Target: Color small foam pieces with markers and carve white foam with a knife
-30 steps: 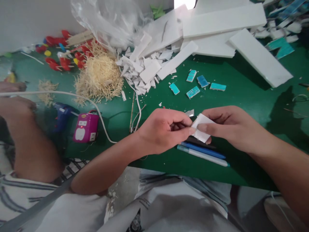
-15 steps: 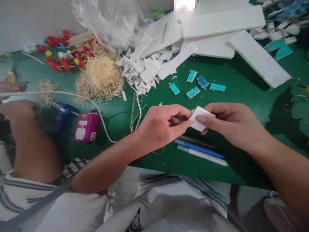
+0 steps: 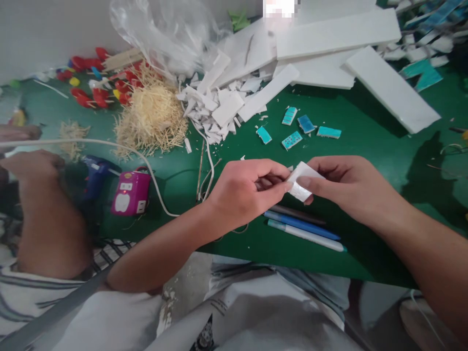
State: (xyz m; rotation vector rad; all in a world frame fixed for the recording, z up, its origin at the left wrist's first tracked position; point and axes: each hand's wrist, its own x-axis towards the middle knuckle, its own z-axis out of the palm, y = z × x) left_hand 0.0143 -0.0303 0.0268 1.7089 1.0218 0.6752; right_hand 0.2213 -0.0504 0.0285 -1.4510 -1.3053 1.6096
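Observation:
Between my two hands is a small white foam piece (image 3: 300,191), held just above the green table. My right hand (image 3: 343,183) pinches its right side, thumb lying on top. The fingertips of my left hand (image 3: 252,187) close on its left edge, with the other fingers curled in. Just below the hands lie a dark pen (image 3: 300,214), a blue pen (image 3: 303,225) and a white marker (image 3: 307,235). Beyond them, several small foam pieces coloured turquoise and blue, among them a dotted piece (image 3: 292,140), are scattered on the table.
White foam scraps (image 3: 226,105) and long foam boards (image 3: 393,90) lie at the back. To the left are a straw heap (image 3: 153,112), a purple power adapter (image 3: 130,192), a blue glue gun (image 3: 95,170) and a white cable (image 3: 157,180). Another person's arm (image 3: 47,214) rests at far left.
The white foam piece has tilted slightly in my fingers, and its near face now catches the light. Both hands stay almost in place.

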